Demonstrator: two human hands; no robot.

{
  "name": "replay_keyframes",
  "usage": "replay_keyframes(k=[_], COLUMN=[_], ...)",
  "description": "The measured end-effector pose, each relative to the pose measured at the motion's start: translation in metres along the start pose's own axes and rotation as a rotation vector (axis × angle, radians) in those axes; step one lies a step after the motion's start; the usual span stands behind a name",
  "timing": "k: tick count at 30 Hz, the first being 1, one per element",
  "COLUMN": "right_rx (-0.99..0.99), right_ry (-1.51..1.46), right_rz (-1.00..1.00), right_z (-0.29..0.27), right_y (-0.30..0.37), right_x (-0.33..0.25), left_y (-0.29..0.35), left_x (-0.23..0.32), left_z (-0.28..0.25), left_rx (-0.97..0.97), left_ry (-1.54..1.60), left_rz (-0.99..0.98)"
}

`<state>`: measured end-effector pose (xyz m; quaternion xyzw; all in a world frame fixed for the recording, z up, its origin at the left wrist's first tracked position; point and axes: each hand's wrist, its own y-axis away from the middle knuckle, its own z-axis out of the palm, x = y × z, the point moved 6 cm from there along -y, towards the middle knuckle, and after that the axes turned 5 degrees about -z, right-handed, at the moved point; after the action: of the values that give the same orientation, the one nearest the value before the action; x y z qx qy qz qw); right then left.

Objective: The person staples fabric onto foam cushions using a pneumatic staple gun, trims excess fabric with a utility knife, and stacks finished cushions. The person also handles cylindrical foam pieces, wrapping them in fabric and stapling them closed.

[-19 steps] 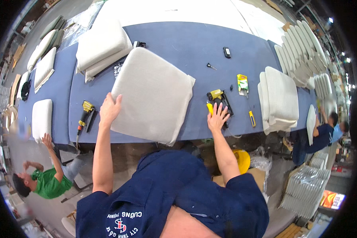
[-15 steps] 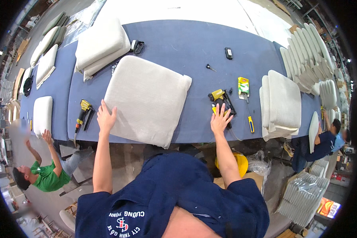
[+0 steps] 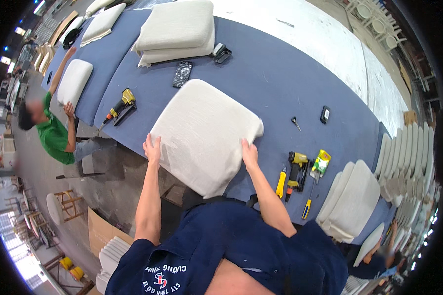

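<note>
A square seat pad in off-white fabric lies on the blue-covered table with its near corner at the table's edge. My left hand is closed on its left edge, and my right hand grips the right edge near a fold of loose cloth. To the right of that hand lie a yellow utility knife and a yellow-and-black staple gun. Another staple gun rests left of the pad.
Stacked seat pads stand at the back and at the right. A screwdriver, a small yellow-green box, keys and a dark phone-like slab lie on the table. A co-worker in green handles a pad at left.
My right hand has left the staple gun and taken hold of the pad's right edge. The knife beside the gun now shows fully. My view has turned, and the pad sits slightly rotated.
</note>
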<state>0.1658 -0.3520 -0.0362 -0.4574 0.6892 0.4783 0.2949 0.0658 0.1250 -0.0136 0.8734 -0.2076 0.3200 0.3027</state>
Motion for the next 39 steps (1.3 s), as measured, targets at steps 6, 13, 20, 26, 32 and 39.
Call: replay_keyframes(k=[6, 13, 20, 26, 32, 39], right_rx=[-0.007, 0.206, -0.077, -0.185, 0.411, 0.317], right_ry=[-0.127, -0.228, -0.250, -0.273, 0.845, 0.976], right_rz=[0.143, 0.147, 0.371, 0.353, -0.014, 0.074], right_z=[-0.059, -0.050, -0.040, -0.049, -0.181, -0.228], right_y=[0.089, 0.070, 0.050, 0.048, 0.067, 0.047], right_x=[0.068, 0.010, 0.043, 0.047, 0.014, 0.084], left_y=[-0.005, -0.107, -0.116, -0.014, 0.059, 0.178], left_x=[0.128, 0.267, 0.242, 0.289, 0.264, 0.206], left_z=[0.079, 0.293, 0.319, 0.287, 0.277, 0.279], left_rx=[-0.031, -0.778, -0.627, -0.494, -0.147, -0.470], left_ry=[-0.609, -0.355, -0.518, -0.697, -0.865, -0.794], left_rz=[0.457, 0.228, 0.340, 0.788, 1.183, 1.199])
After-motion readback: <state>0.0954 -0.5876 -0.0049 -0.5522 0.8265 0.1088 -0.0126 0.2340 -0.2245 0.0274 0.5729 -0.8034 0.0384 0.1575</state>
